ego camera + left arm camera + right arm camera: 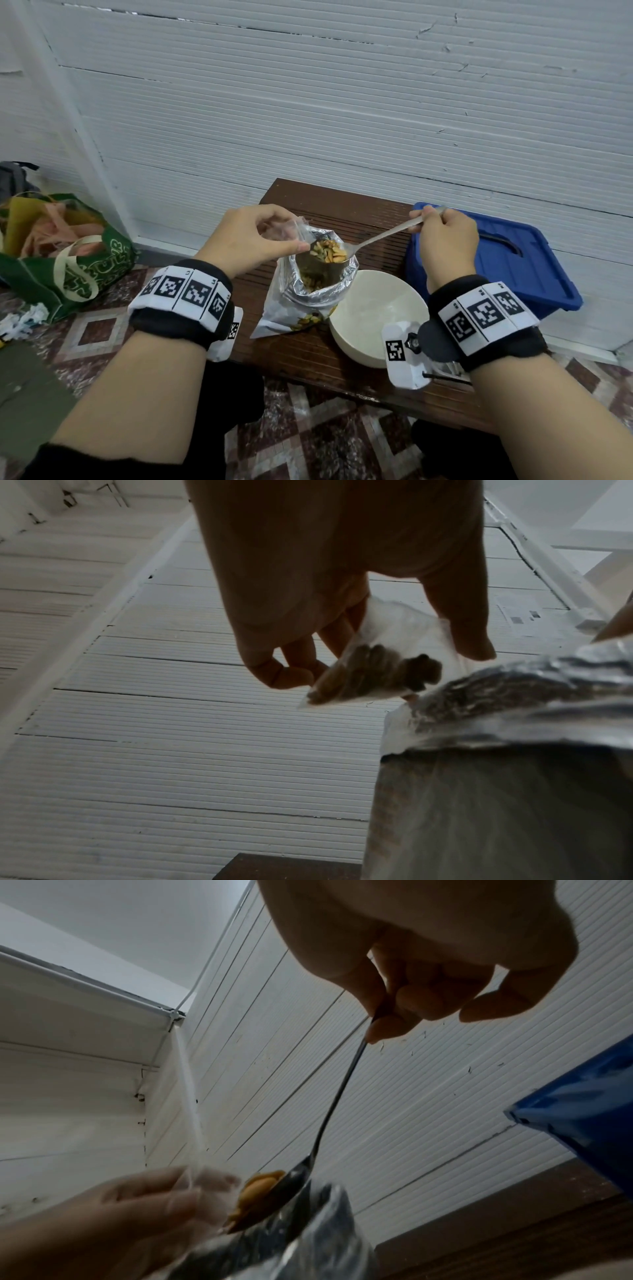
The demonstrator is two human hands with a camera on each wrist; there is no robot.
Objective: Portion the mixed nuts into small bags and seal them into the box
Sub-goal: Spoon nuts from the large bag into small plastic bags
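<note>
A foil-lined nut pouch (pixel 310 294) stands open on the dark wooden bench (pixel 301 353), with nuts inside. My left hand (pixel 253 236) pinches a small clear bag (pixel 286 229) just above the pouch mouth; in the left wrist view that small clear bag (pixel 387 653) holds some nuts. My right hand (pixel 445 236) grips the handle of a metal spoon (pixel 380 236). The spoon bowl carries a heap of nuts (pixel 329 253) at the small bag's opening. In the right wrist view the spoon (pixel 339 1096) slants down to the nuts (pixel 257 1191) beside the left hand (pixel 113 1213).
An empty white bowl (pixel 373 311) sits right of the pouch. A blue lidded box (pixel 493 260) stands at the bench's right end. A green tote bag (pixel 68 253) with clutter lies on the tiled floor at left. A white panelled wall (pixel 342 102) is behind.
</note>
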